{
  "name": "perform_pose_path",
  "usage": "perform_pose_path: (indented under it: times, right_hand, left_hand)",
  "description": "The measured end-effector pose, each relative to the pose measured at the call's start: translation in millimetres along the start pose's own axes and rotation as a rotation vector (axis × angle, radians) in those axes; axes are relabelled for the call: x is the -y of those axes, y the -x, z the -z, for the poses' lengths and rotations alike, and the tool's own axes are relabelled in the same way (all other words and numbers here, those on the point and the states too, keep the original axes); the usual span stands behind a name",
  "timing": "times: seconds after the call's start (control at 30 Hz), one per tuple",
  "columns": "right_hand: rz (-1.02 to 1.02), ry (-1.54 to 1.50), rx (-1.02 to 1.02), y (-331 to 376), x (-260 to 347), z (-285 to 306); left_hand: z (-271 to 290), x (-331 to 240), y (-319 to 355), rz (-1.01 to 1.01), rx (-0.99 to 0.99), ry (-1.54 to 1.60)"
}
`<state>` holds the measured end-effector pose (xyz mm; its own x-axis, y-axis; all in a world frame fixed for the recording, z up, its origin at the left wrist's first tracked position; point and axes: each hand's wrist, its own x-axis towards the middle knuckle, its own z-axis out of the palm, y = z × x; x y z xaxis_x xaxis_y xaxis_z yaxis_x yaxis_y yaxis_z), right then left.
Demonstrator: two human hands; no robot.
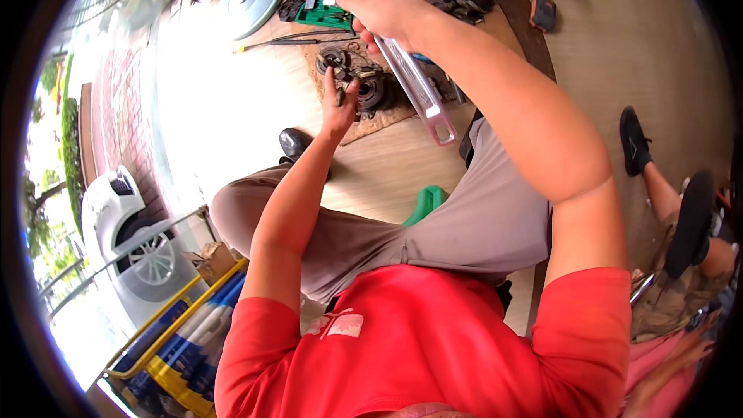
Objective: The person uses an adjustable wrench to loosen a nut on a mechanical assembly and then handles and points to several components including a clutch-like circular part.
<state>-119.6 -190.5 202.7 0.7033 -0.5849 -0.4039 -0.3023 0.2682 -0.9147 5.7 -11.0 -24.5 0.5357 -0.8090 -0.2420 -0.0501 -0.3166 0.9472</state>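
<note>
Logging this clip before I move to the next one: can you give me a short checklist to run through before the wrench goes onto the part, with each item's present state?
1. Right hand has a firm grip on the adjustable wrench: ok, fingers are closed round the handle near the head.
2. Left hand steadies the round metal part on the mat: ok, fingers are on a small piece at its edge.
3. Wrench jaws set to the fastener size: cannot tell, the fastener is hidden.
4. Wrench already on the part: not ok, it is held above it.
5. The other person's feet stand apart from the work: ok.
</note>
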Motion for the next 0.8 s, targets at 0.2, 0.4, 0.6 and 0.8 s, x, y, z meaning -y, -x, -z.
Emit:
perform_pose_path:
  times: [0.2, 0.4, 0.6, 0.8]
  right_hand:
    - [0.086, -0.003, -0.071, 4.7, 6.4, 17.6]
    - [0.117, 0.055, -0.038, 4.7, 7.2, 17.6]
    - [0.133, 0.111, -0.059, 9.3, 7.0, 19.5]
    - [0.168, 0.182, -0.092, 6.7, 9.3, 25.7]
  left_hand:
    - [2.3, -7.8, 0.9, -0.05, 0.01, 0.096]
    - [-0.9, -1.9, 5.6, -0.09, -0.022, -0.053]
    - [4.0, -5.0, -2.7, -0.067, -0.036, 0.021]
    - [-5.0, -6.8, 8.7, -0.108, -0.056, -0.045]
